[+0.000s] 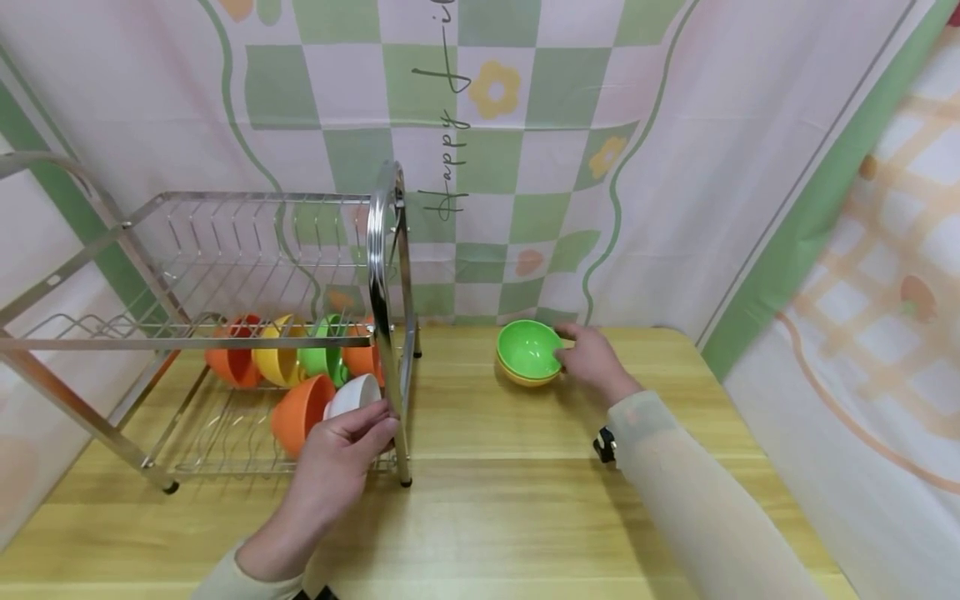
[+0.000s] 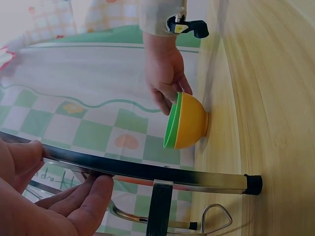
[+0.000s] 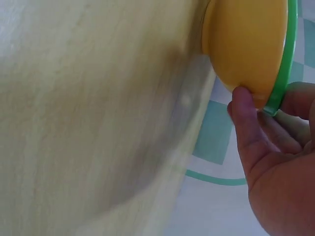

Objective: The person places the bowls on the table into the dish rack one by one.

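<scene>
A green bowl [image 1: 529,348] sits nested inside a yellow bowl [image 2: 193,122] on the wooden table. My right hand [image 1: 595,360] pinches the right side of this stack; in the right wrist view, its fingertips meet the green rim and the yellow wall. My left hand [image 1: 339,457] is at the front right post of a metal dish rack [image 2: 211,180], fingers and thumb gripping at the post. Just behind those fingers, a white bowl [image 1: 356,395] stands tilted on the lower tier, partly hidden. Beside it leans a large orange bowl [image 1: 298,417].
Farther back on the lower tier stand more tilted bowls: orange [image 1: 234,360], yellow [image 1: 277,358], green [image 1: 322,358] and another orange one [image 1: 363,357]. A checked curtain [image 1: 491,150] hangs behind the table [image 1: 495,500].
</scene>
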A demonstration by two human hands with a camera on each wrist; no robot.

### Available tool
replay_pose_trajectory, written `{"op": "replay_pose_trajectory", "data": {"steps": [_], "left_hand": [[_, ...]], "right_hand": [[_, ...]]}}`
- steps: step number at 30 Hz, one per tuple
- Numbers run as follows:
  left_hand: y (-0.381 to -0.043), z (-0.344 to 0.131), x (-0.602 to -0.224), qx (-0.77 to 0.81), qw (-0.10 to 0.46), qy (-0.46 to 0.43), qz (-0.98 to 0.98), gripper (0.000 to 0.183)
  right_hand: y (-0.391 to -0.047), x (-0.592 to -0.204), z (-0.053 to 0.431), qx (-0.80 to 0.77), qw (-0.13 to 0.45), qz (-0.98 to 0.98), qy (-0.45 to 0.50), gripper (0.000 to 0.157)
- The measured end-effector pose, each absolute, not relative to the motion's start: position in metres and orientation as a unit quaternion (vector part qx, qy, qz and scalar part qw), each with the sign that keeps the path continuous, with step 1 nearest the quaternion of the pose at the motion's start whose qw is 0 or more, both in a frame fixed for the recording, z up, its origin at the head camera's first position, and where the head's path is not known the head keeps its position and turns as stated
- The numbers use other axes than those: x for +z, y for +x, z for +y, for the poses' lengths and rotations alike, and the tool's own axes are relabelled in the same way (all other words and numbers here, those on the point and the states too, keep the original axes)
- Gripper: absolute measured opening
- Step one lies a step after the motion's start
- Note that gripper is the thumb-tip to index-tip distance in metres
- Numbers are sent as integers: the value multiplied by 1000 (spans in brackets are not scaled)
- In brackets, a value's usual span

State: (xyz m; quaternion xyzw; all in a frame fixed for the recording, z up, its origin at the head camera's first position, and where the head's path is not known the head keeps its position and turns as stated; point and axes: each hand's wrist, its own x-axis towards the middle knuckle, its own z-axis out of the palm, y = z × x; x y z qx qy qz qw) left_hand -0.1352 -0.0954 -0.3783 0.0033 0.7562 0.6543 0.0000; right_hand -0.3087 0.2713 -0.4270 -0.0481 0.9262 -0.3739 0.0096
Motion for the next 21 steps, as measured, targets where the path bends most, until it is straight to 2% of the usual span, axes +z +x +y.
{"op": "replay_pose_trajectory", "data": {"steps": [5, 11, 17, 21], "left_hand": [[-136, -96, -378, 648, 7, -2, 761, 29], [-137, -97, -379, 648, 10, -1, 762, 29], [-137, -97, -379, 647, 8, -1, 762, 29], [-137, -96, -379, 648, 7, 0, 761, 28]], "right_hand": [[-295, -420, 271, -323, -4, 945, -44, 58], [-276, -405, 275, -286, 38, 957, -13, 64], [-288, -399, 285, -325, 49, 944, -22, 60], [-301, -400, 288, -359, 79, 929, -33, 52]]}}
